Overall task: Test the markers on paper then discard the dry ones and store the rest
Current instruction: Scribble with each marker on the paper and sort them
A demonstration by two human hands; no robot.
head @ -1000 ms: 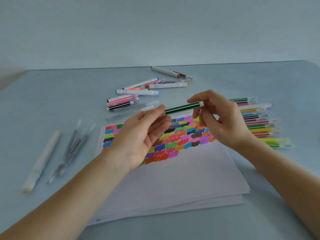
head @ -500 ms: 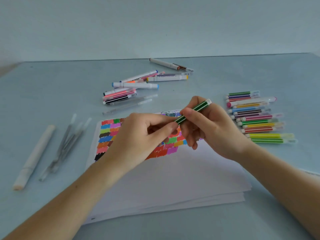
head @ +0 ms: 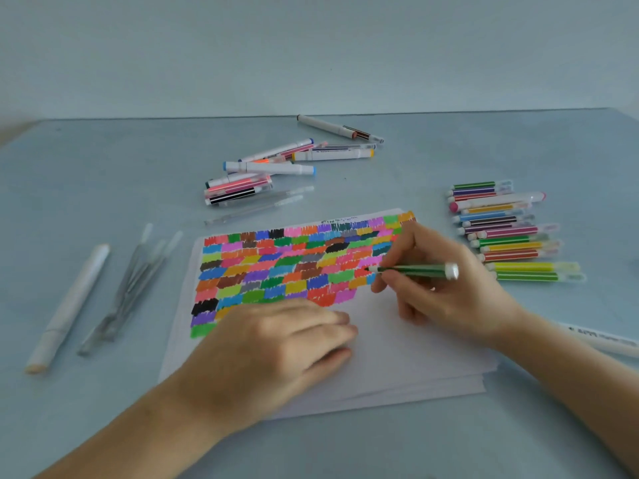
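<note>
A green marker (head: 411, 270) is gripped by the right hand (head: 439, 285), tip on the paper (head: 397, 354) mid-counter; the paper is pressed by the left hand (head: 276, 347), fingers flat. Testing is underway; a short scribble is needed next.

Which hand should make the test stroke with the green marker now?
Right. The right hand already grips the green marker with its tip at the paper; the left hand rests on the sheet.
</note>
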